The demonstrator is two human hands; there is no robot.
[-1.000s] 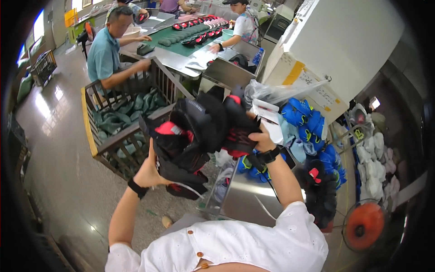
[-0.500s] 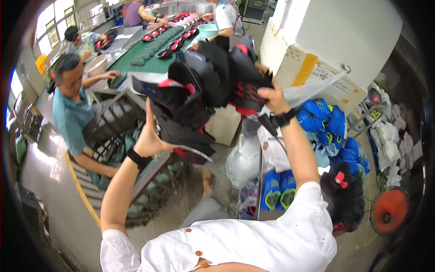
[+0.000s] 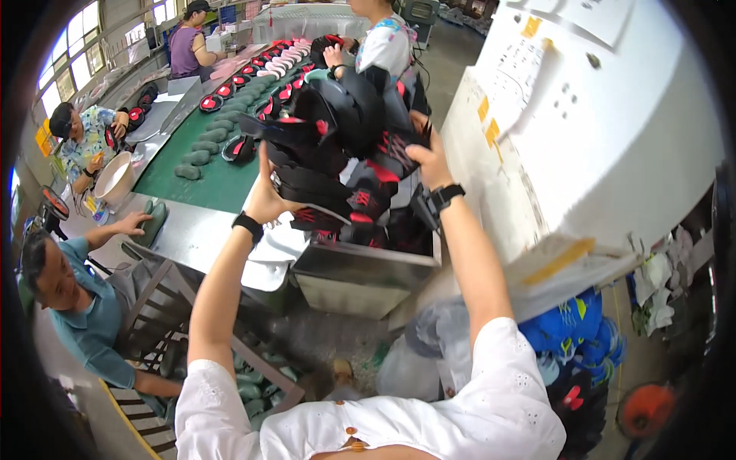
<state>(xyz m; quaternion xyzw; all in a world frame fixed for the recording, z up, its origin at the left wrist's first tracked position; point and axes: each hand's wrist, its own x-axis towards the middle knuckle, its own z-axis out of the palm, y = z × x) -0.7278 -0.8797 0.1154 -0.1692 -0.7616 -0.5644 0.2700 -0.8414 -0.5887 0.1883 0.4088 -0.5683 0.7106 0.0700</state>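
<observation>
Between my two hands I hold a bulky stack of black shoe uppers [image 3: 337, 115] with red trim. My left hand [image 3: 270, 201] clasps the stack's left side, one finger raised along it and the thumb beneath. At its right side, my right hand [image 3: 431, 159] grips with the thumb on the near face; its other fingers are partly hidden. Directly below the stack is a metal bin [image 3: 360, 264] with more black-and-red uppers [image 3: 406, 230] inside it. Where the held stack ends and the bin's contents begin is hard to make out.
A green conveyor belt [image 3: 207, 184] carries rows of green shoe lasts [image 3: 205, 146] and black-red uppers. At left, a co-worker in teal [image 3: 88, 299] touches lasts beside a slatted rack [image 3: 172, 284]. A white cabinet [image 3: 537, 169] stands right; blue shoes [image 3: 563, 326] lie below it.
My view has shifted toward the belt, and the stack is now over the metal bin. Both hands still grip it. The teal-shirted co-worker now appears farther left.
</observation>
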